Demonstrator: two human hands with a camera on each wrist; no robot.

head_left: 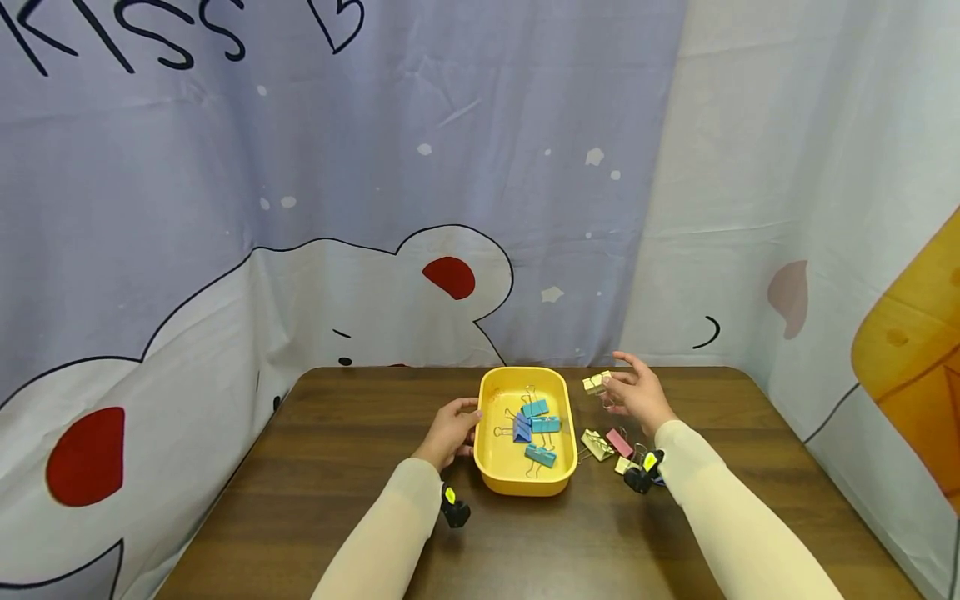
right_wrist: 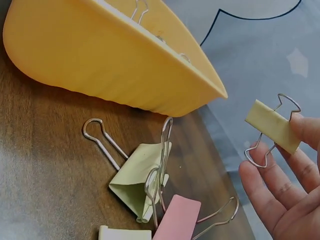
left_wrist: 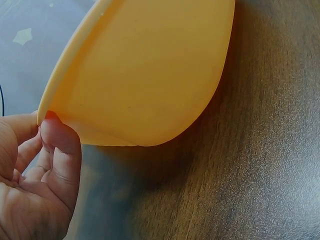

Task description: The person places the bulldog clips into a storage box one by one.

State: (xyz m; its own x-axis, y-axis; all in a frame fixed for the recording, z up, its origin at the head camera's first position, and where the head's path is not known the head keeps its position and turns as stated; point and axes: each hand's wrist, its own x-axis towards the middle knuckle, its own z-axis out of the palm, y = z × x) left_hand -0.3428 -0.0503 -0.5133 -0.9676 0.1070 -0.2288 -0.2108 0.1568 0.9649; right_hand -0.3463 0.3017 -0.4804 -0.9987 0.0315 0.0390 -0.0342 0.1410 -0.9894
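My left hand (head_left: 450,433) holds the left rim of a yellow plastic tray (head_left: 525,487); in the left wrist view the thumb and fingers pinch its edge. Inside the tray lie a blue binder clip (head_left: 521,428) and several teal binder clips (head_left: 540,455). Raised just right of the tray, my right hand (head_left: 637,396) pinches a pale yellow binder clip (right_wrist: 272,125) between thumb and fingers, both wire handles showing. Below that hand, a larger yellow binder clip (right_wrist: 137,175) and a pink binder clip (right_wrist: 177,217) lie on the table, with another pale yellow clip (right_wrist: 125,234) partly cut off.
The brown wooden table (head_left: 360,500) extends to both sides of the tray. Behind it hangs a printed curtain (head_left: 450,167) that meets the back edge. The right sleeve and wrist camera (head_left: 641,475) cover part of the loose clips.
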